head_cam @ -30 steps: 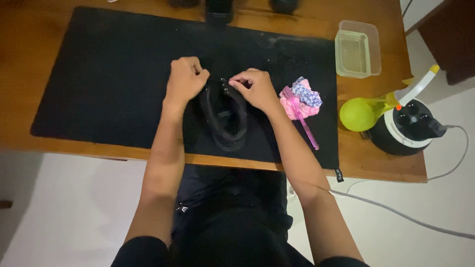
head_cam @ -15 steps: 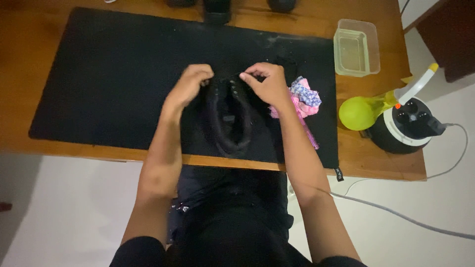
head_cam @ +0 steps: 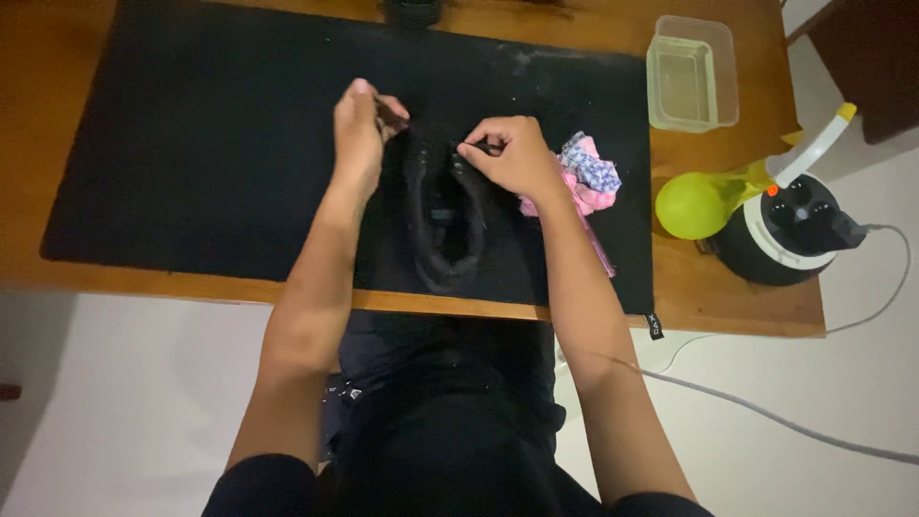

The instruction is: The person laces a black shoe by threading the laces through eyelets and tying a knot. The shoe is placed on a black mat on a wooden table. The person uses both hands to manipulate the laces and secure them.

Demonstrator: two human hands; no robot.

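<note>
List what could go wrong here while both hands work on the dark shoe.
The black shoe lies near the mat's front edge, so a tug by the left hand or right hand might slide it off. The right forearm could also brush the pink cloth bundle beside it.

Wooden table (black mat on top) over pale floor.

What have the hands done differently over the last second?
The left hand and right hand have moved apart, each pinching something thin at the black shoe; earlier they sat close together on it. The pink cloth, clear tub and green balloon stayed put.
</note>
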